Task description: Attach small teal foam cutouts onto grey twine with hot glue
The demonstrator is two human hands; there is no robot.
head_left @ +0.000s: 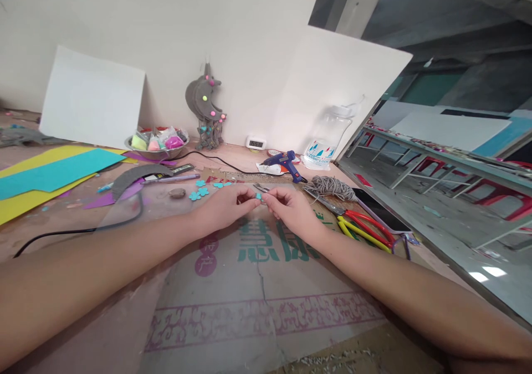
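My left hand (222, 210) and my right hand (291, 210) meet above the plastic-covered table. Between their pinched fingertips is a small teal flower cutout (258, 196), mostly covered by the fingers. Several more teal flower cutouts (199, 191) lie just beyond my left hand. A pointed metal tool (261, 188) shows behind the fingertips; its kind is hard to make out. Close to my right hand are red-and-yellow-handled pliers or shears (366, 227) and a bundle of grey cord (332, 187).
Behind my hands lies a blue glue gun (285, 163) with a black cable. A grey moon ornament (205, 100), a bowl of coloured clay (160, 147), a small clock (256, 142) and a plastic jug (326, 138) line the wall. A phone (380, 210) rests at the right edge.
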